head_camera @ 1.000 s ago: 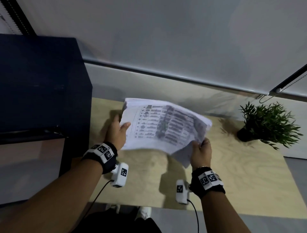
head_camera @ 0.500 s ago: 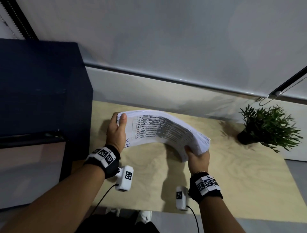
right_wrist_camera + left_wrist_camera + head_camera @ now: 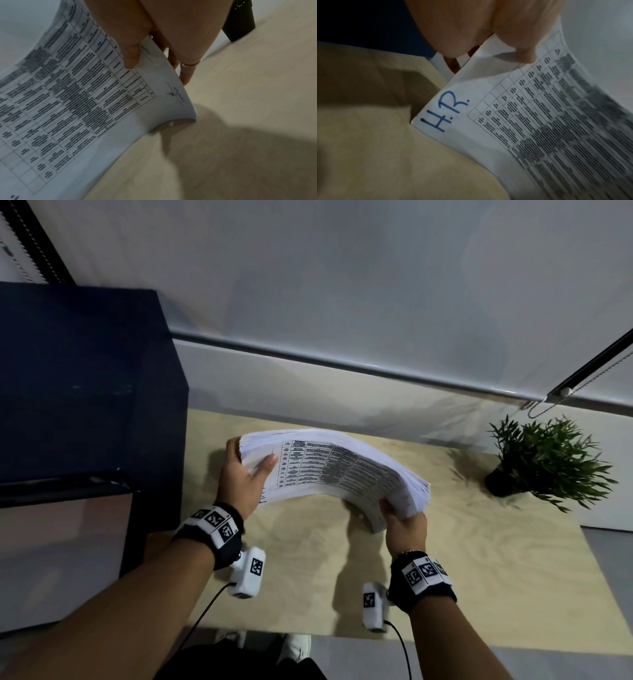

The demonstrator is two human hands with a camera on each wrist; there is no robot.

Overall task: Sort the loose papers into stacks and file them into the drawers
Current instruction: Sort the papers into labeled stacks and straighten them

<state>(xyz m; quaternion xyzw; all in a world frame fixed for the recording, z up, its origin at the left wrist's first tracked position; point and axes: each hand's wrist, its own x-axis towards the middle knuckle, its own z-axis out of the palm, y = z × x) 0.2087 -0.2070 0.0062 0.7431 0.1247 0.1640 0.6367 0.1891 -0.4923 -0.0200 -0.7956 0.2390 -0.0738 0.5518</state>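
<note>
A thick stack of printed papers (image 3: 337, 470) arches above the wooden table (image 3: 479, 570), held at both ends. My left hand (image 3: 245, 474) grips the left end, thumb on top and fingers underneath. My right hand (image 3: 402, 522) grips the lower right corner the same way. The top sheet (image 3: 513, 121) shows a printed table and "H.R." handwritten in blue at one corner. In the right wrist view the thumb presses the top sheet (image 3: 77, 101) while the fingers (image 3: 186, 73) lie behind the edge. The dark drawer cabinet (image 3: 85, 405) stands to the left.
A small potted plant (image 3: 544, 463) sits at the table's back right corner. A white wall and window sill (image 3: 342, 364) run behind the table. The cabinet's lower front (image 3: 61, 549) shows a lighter panel at the left edge.
The stack has flattened from a tilted, loose hold into a low arch. My left thumb has come over the top sheet. Both hands stay at the ends.
</note>
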